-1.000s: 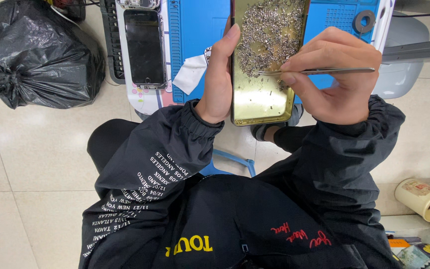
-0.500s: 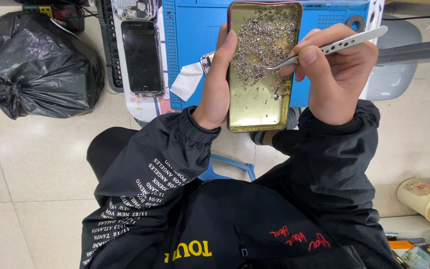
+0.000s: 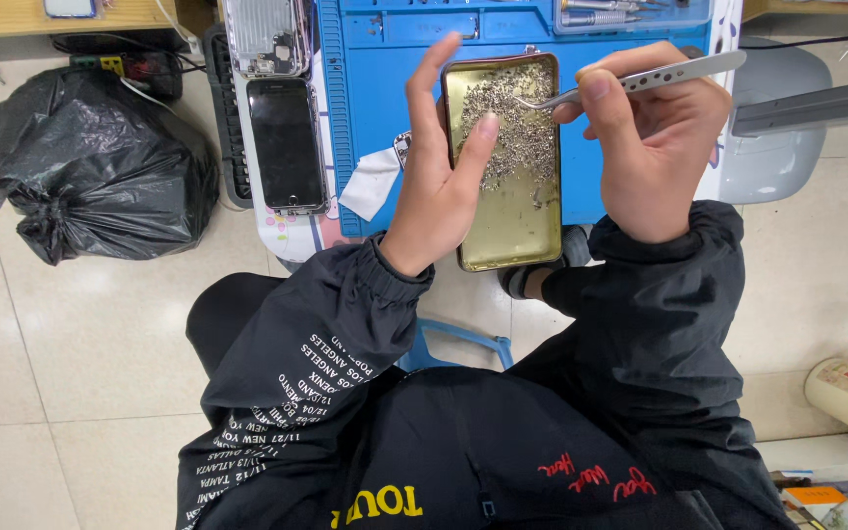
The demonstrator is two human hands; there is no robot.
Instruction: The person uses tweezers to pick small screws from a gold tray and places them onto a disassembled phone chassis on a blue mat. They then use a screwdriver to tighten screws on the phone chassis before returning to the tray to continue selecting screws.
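L hand cradles shallow gold metal tin of tiny silver screws over blue mat | R hand pinches steel tweezers, tips in pile | risk: tin tilts w/ loose hold, screws spill to floor

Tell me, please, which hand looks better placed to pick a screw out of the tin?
Probably the right hand: it holds the tweezers with their tips already over the screws. The left hand grips the tin from the side, steadying it.
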